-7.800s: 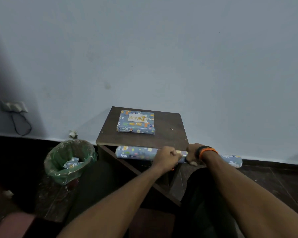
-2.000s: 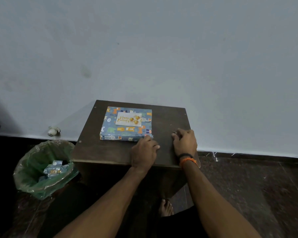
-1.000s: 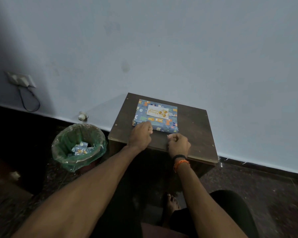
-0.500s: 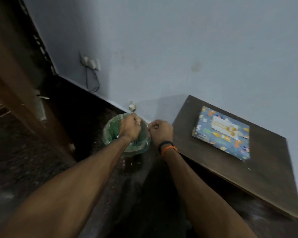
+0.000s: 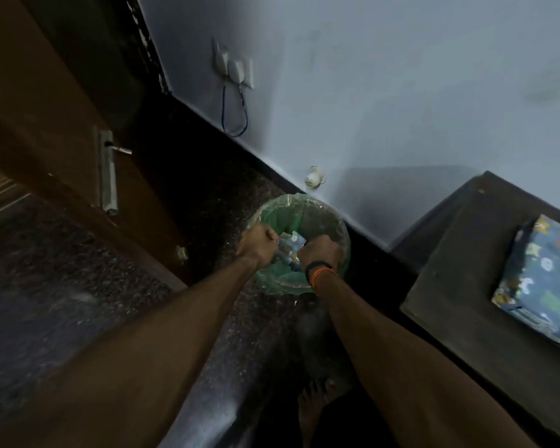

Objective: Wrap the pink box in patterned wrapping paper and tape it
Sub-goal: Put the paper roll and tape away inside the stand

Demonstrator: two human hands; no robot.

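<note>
Head view: your left hand (image 5: 259, 244) and right hand (image 5: 319, 253) are curled fists over the bin (image 5: 340, 231) (what they hold, I cannot tell). The wrapped box (image 5: 540, 279) lies on the table (image 5: 466, 286), far to your right, nearer the right hand.

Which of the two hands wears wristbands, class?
The right hand, over the green-lined bin: a black and an orange band circle its wrist. The left hand, beside it at the bin's rim, has a bare wrist.
</note>
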